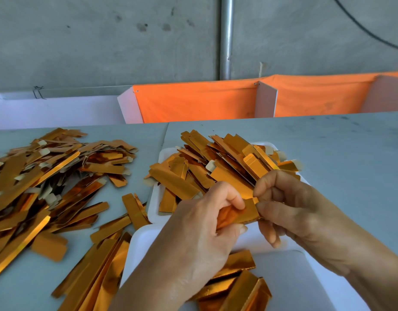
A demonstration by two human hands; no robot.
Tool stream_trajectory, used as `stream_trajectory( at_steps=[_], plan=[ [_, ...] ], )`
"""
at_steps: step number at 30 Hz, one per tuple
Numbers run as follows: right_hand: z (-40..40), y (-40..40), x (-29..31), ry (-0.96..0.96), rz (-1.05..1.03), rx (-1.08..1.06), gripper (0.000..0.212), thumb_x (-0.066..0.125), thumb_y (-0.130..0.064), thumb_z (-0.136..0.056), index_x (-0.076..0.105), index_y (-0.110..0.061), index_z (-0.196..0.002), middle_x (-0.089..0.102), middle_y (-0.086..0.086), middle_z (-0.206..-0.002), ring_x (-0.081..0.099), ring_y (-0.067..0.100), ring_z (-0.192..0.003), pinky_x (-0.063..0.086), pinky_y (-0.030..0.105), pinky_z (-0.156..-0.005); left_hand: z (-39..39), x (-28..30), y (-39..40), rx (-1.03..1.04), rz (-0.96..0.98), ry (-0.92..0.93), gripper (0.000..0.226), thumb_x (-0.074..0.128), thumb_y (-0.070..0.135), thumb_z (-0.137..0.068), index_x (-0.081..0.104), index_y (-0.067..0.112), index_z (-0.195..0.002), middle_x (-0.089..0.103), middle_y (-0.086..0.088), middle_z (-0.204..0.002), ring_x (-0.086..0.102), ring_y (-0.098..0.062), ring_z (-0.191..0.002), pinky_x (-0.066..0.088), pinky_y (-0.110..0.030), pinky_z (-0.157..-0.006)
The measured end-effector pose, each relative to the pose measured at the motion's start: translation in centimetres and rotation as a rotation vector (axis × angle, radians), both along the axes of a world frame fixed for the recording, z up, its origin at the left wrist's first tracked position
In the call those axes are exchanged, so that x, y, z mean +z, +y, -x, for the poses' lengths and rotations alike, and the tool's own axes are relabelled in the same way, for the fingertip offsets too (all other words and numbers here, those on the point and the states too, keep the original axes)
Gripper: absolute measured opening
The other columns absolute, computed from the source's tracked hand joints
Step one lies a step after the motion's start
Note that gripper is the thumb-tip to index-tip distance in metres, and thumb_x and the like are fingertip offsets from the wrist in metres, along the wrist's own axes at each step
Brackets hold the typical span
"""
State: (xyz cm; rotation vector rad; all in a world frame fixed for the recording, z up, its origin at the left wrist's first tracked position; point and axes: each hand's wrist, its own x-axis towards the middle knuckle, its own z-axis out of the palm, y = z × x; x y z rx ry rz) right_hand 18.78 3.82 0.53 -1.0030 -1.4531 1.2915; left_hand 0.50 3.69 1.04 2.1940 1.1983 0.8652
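Two bare hands meet above the near middle of the grey worktop (328, 153), sharing one gold foil card strip (244, 212). The left hand (193, 232) has its fingers curled round the strip's left end. The right hand (294, 205) pinches the right end with bent fingers. The strip is held just over the seam between two white foam trays.

The far tray (154, 205) is heaped with loose gold strips (216, 169), some overhanging its rim. The near tray (144, 243), at the worktop's near edge, holds a few folded gold pieces (234, 281). A larger scattered pile of strips (47, 176) covers the worktop's left side, and more strips (99, 265) lie between it and the near tray. A joint line runs across the worktop from its far edge towards the far tray.

Beyond the far edge, orange cloth (193, 102) hangs between white panels (266, 99). Behind them is a stained concrete wall (104, 41) with an upright metal pipe (226, 37) and a black cable (361, 28) at the upper right.

Much of the held strip is hidden inside the left palm, so its full length and any fold cannot be made out. Both forearms and the near tray are cut off by the lower edge of the view. The left pile runs out of view on the left.
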Motion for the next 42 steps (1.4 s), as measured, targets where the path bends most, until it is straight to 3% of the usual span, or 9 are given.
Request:
stream_trajectory(
  at_steps=[9,12,19,34,42],
  plan=[
    [-0.6,0.2,0.0,-0.021,0.046,0.046,0.014,0.061,-0.006,-0.068,0.063,-0.017,-0.076,0.053,0.009,-0.056,0.050,0.017,-0.042,0.043,0.019,-0.046,-0.2,0.1,-0.3,-0.030,-0.001,0.011,0.021,0.060,0.039,-0.087,0.044,0.045,-0.098,0.061,0.022,-0.092,0.053,0.010,-0.087,0.039,0.000,-0.067],
    [-0.9,0.2,0.0,0.147,0.116,0.116,0.016,0.066,-0.008,-0.072,0.066,-0.012,-0.088,0.053,0.009,-0.058,0.054,0.018,-0.045,0.046,0.021,-0.046,0.0,0.4,-0.4,-0.037,0.010,-0.030,0.019,0.059,0.041,-0.084,0.045,0.044,-0.096,0.061,0.022,-0.085,0.054,0.010,-0.082,0.039,-0.002,-0.065],
    [-1.7,0.6,-0.2,0.390,0.246,0.304,0.036,0.087,-0.021,-0.064,0.071,-0.009,-0.093,0.050,0.004,-0.058,0.054,0.012,-0.044,0.047,0.019,-0.044,0.1,0.9,-0.4,-0.153,0.134,-0.176,0.019,0.065,0.029,-0.084,0.054,0.037,-0.097,0.069,0.023,-0.097,0.060,0.007,-0.094,0.038,0.000,-0.076],
    [-1.7,0.6,-0.5,0.348,0.263,0.315,0.033,0.087,-0.031,-0.064,0.072,-0.012,-0.087,0.059,0.003,-0.058,0.057,0.012,-0.047,0.049,0.020,-0.050,0.3,0.7,-0.3,-0.238,0.247,-0.231,0.017,0.063,0.025,-0.088,0.053,0.034,-0.099,0.071,0.017,-0.099,0.064,-0.003,-0.096,0.046,-0.011,-0.078],
    [-1.5,0.7,-0.7,0.325,0.226,0.280,0.035,0.087,-0.032,-0.064,0.071,-0.011,-0.086,0.059,0.004,-0.061,0.058,0.013,-0.050,0.050,0.020,-0.052,0.1,0.5,-0.2,-0.190,0.257,-0.252,0.015,0.060,0.025,-0.090,0.051,0.033,-0.098,0.071,0.018,-0.092,0.063,0.002,-0.082,0.043,-0.004,-0.062]
  ],
)
